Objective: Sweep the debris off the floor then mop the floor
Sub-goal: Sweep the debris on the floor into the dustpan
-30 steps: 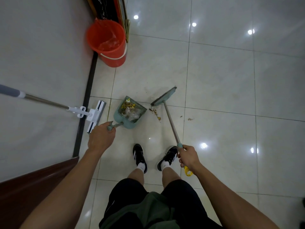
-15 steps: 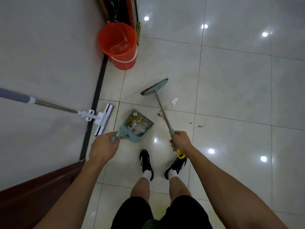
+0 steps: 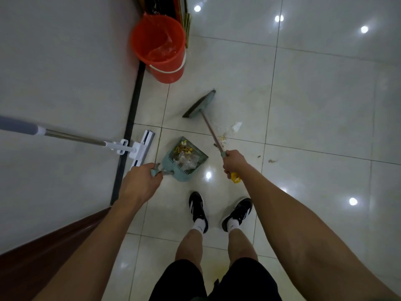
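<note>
My left hand [image 3: 138, 183] grips the short handle of a teal dustpan [image 3: 185, 158] that sits on the tiled floor, filled with yellow scraps and clear plastic. My right hand [image 3: 233, 162] grips the handle of a broom [image 3: 200, 105]; its teal head rests on the floor beyond the dustpan. Loose debris [image 3: 224, 137] and a white paper scrap [image 3: 236, 126] lie to the right of the broom's stick. A white flat mop [image 3: 142, 148] leans against the wall on the left, its head on the floor by my left hand.
A red bucket [image 3: 160, 46] lined with a clear bag stands against the wall ahead. Small crumbs [image 3: 271, 161] lie on the tiles at right. The wall with a dark skirting strip [image 3: 128, 131] runs along the left. My feet [image 3: 198, 208] stand behind the dustpan.
The broom head has moved away from the dustpan, further out across the floor. The dustpan has stayed in my left hand's grip, and the debris now lies right of the stick.
</note>
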Demonstrator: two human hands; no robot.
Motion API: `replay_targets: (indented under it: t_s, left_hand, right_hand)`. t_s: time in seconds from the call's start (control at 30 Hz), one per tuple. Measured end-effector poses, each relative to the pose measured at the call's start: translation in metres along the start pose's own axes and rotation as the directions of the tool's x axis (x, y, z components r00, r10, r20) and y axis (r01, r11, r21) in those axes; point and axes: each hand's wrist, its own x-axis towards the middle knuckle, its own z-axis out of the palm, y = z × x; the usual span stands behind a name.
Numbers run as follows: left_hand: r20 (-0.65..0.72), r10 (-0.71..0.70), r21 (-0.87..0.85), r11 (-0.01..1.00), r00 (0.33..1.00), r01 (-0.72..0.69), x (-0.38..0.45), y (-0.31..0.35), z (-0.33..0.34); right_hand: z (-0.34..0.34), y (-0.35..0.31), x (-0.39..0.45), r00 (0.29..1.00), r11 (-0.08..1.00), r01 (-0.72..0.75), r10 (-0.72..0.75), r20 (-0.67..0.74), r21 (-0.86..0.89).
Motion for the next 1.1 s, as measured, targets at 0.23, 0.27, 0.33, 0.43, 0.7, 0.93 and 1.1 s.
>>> replay_targets:
  t_s: [0.23,0.27,0.33,0.43,0.7,0.93,1.1]
  left_hand:
    - [0.015,-0.013,0.042,0.999,1.0,0.012,0.0,0.017,-0.002]
    - [0.031,-0.013,0.058,0.998,0.999,0.011,0.0,0.022,-0.002]
    - [0.074,-0.005,0.101,0.995,0.997,-0.003,-0.003,0.034,-0.004]
    - [0.092,0.01,0.136,0.991,0.996,-0.023,-0.006,0.052,-0.003]
    - [0.083,0.125,0.244,0.959,0.989,-0.141,-0.018,0.094,0.004]
    - [0.051,0.122,0.289,0.948,0.991,-0.131,-0.031,0.112,0.012]
    - [0.08,0.076,0.325,0.941,0.994,-0.098,-0.043,0.12,0.025]
  right_hand:
    - [-0.009,0.076,-0.04,0.997,0.986,-0.071,0.072,-0.001,-0.151]
    - [-0.01,0.088,-0.048,0.997,0.987,-0.078,0.076,-0.016,-0.142]
    - [-0.013,0.111,-0.064,0.995,0.987,-0.099,0.095,-0.037,-0.124]
    - [-0.018,0.138,-0.084,0.992,0.987,-0.122,0.119,-0.041,-0.106]
    - [-0.058,0.174,-0.12,0.996,0.996,-0.083,0.081,-0.048,-0.04]
    - [-0.11,0.187,-0.119,0.996,0.956,0.087,-0.092,-0.008,-0.28]
    - [-0.125,0.177,-0.106,0.993,0.898,0.118,-0.108,0.048,-0.423]
